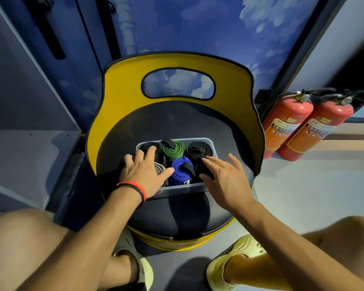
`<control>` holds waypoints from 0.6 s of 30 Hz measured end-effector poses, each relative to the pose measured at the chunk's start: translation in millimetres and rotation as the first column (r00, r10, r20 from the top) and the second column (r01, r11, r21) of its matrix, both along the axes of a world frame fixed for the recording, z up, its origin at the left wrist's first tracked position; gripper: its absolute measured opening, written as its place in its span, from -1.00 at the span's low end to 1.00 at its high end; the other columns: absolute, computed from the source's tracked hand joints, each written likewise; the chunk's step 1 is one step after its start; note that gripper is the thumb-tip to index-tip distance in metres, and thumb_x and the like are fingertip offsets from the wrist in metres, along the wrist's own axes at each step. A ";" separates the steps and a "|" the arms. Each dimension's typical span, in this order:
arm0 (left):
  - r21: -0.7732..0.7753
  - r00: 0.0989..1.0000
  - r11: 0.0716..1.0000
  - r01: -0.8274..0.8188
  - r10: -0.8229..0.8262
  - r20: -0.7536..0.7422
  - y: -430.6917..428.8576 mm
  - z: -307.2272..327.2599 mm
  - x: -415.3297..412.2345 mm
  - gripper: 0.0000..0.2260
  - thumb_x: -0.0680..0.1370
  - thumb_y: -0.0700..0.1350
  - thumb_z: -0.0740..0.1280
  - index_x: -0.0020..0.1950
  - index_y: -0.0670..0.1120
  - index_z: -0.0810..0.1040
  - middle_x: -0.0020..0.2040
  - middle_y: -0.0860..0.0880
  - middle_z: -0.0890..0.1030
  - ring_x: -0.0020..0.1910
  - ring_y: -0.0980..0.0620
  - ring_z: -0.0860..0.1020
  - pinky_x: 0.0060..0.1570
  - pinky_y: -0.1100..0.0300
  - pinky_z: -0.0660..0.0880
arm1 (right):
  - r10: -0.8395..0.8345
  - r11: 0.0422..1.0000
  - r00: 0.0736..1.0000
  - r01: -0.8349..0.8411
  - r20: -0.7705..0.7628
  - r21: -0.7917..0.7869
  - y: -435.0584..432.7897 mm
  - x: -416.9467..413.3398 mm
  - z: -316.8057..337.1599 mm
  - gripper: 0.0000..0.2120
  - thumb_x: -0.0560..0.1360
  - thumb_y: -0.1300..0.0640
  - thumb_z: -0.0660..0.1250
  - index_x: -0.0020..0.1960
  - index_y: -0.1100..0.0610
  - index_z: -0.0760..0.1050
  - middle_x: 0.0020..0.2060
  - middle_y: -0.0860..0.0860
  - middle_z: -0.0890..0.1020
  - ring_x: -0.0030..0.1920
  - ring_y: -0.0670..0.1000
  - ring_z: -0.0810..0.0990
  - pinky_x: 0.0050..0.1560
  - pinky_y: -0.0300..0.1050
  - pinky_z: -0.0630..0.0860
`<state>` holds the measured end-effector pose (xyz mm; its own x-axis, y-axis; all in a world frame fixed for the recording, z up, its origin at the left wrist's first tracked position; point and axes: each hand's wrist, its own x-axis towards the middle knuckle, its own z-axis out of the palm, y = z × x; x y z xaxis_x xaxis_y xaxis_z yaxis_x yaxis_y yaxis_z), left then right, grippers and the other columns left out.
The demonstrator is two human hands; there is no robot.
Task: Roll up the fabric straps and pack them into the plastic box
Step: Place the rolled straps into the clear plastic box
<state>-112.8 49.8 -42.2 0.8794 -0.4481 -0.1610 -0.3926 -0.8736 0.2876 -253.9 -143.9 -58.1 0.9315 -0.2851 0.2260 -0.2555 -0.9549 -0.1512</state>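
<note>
1. Pressing down looks like the step in hand. The left hand (144, 171) lies with its fingers spread and straight across the left side of the box (208, 142), covering a black roll (150, 147) and a grey roll (160, 168). It grips nothing.
2. The right hand (225, 175) is also apart, with straight fingers pointing away from the person. It sits over the near right corner of the box, above another black roll (204, 166). Whether it touches that roll I cannot tell.
3. The straps stand on end in the box, spiral faces up, so each roll's axis is roughly vertical. The green roll (173, 151) and a third black roll (200, 150) sit in the far row. The blue roll (180, 169) sits in the near row, between the two hands.
4. The box rests on the black seat (177, 122) of a yellow chair (122, 97), straight ahead of the person, with its long side running left to right.
5. The key relation is that each hand is directly above its own side, so any settling push goes straight down. The blue roll is just beside the left thumb and is closer to that hand.
6. No loose strap shows outside the box, so packing seems nearly finished.
</note>
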 end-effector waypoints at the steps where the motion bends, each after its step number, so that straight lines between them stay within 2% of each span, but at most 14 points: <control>1: 0.003 1.000 1.000 0.004 -0.004 0.024 -0.6 -3.7 -1.7 -0.22 0.52 0.43 0.16 0.60 0.07 0.03 0.48 -0.11 0.28 0.39 -0.22 0.21 0.33 -0.09 0.33 | -0.006 1.000 1.000 0.006 -0.019 -0.008 0.3 0.8 1.4 -0.57 0.59 -0.09 0.36 0.39 0.06 0.55 0.30 -0.01 0.63 0.25 0.03 0.64 0.51 0.17 0.23; 5: -0.027 0.996 1.000 0.017 -0.014 0.091 -2.7 -9.9 3.2 -0.24 0.53 0.43 0.12 0.61 0.06 0.06 0.41 -0.11 0.31 0.33 -0.19 0.25 0.32 -0.06 0.33 | -0.032 0.999 0.997 0.033 -0.070 0.009 2.0 5.4 7.0 -0.57 0.59 -0.16 0.31 0.39 -0.01 0.55 0.33 -0.04 0.59 0.31 0.02 0.56 0.51 0.13 0.22; 8: -0.003 0.982 1.000 0.021 -0.020 0.187 -0.5 -10.7 7.9 -0.27 0.51 0.45 0.09 0.56 0.08 0.19 0.34 -0.10 0.33 0.34 -0.18 0.27 0.33 -0.09 0.32 | 0.057 0.998 0.998 -0.057 -0.004 0.031 -2.3 18.6 22.9 -0.64 0.52 -0.13 0.34 0.21 0.04 0.65 0.42 0.06 0.48 0.39 0.10 0.42 0.44 0.11 0.30; 9: 0.001 0.971 1.000 0.028 -0.027 0.236 -0.1 -12.4 8.9 -0.29 0.51 0.45 0.08 0.54 0.07 0.25 0.35 -0.11 0.33 0.39 -0.18 0.25 0.37 -0.12 0.29 | 0.106 0.993 0.994 -0.106 0.010 0.057 -2.2 23.9 26.3 -0.61 0.53 -0.12 0.33 0.24 0.07 0.62 0.48 0.09 0.42 0.47 0.12 0.36 0.46 0.10 0.30; 10: -0.006 0.960 0.999 0.047 -0.043 0.278 -0.6 -13.8 9.4 -0.31 0.52 0.44 0.07 0.52 0.06 0.28 0.41 -0.12 0.31 0.45 -0.19 0.21 0.43 -0.16 0.23 | 0.154 0.985 0.988 -0.153 -0.016 0.079 -0.7 29.0 27.8 -0.54 0.58 -0.13 0.28 0.36 0.10 0.54 0.53 0.11 0.35 0.53 0.12 0.27 0.50 0.09 0.27; 12: -0.036 0.943 0.993 0.109 -0.091 0.321 -1.4 -16.1 10.8 -0.37 0.56 0.37 0.06 0.53 0.06 0.28 0.56 -0.11 0.19 0.56 -0.17 0.11 0.51 -0.19 0.09 | 0.231 0.971 0.964 -0.220 -0.131 0.093 4.2 38.0 23.7 -0.39 0.67 -0.21 0.09 0.62 0.07 0.20 0.63 0.07 0.15 0.63 0.08 0.07 0.60 0.05 0.10; 14: -0.059 0.954 0.988 0.141 -0.120 0.276 -1.7 -16.4 15.2 -0.42 0.61 0.30 0.07 0.57 0.08 0.19 0.62 -0.06 0.09 0.59 -0.11 0.08 0.56 -0.14 0.00 | 0.237 0.970 0.945 -0.219 -0.224 0.102 5.5 44.7 16.2 -0.34 0.68 -0.27 -0.09 0.67 0.03 -0.02 0.66 0.01 -0.02 0.65 0.02 -0.10 0.64 0.00 -0.07; 16: -0.093 0.969 0.987 0.134 -0.110 0.222 -1.1 -16.1 21.9 -0.45 0.64 0.25 0.07 0.58 0.09 0.14 0.61 -0.01 0.12 0.58 -0.05 0.12 0.56 -0.13 -0.01 | 0.210 0.975 0.951 -0.186 -0.226 0.124 -0.4 50.3 10.6 -0.29 0.65 -0.32 -0.17 0.67 0.05 -0.04 0.66 -0.01 -0.04 0.65 -0.01 -0.12 0.63 -0.04 -0.13; 18: -0.163 0.977 0.979 0.119 -0.086 0.196 -0.3 -13.8 27.1 -0.46 0.64 0.23 0.07 0.59 0.09 0.13 0.57 0.01 0.20 0.55 -0.03 0.18 0.54 -0.12 0.08 | 0.198 0.979 0.956 -0.185 -0.216 0.081 -5.4 52.6 7.4 -0.27 0.65 -0.33 -0.21 0.67 0.06 -0.03 0.66 -0.01 -0.01 0.65 -0.03 -0.10 0.64 -0.02 -0.10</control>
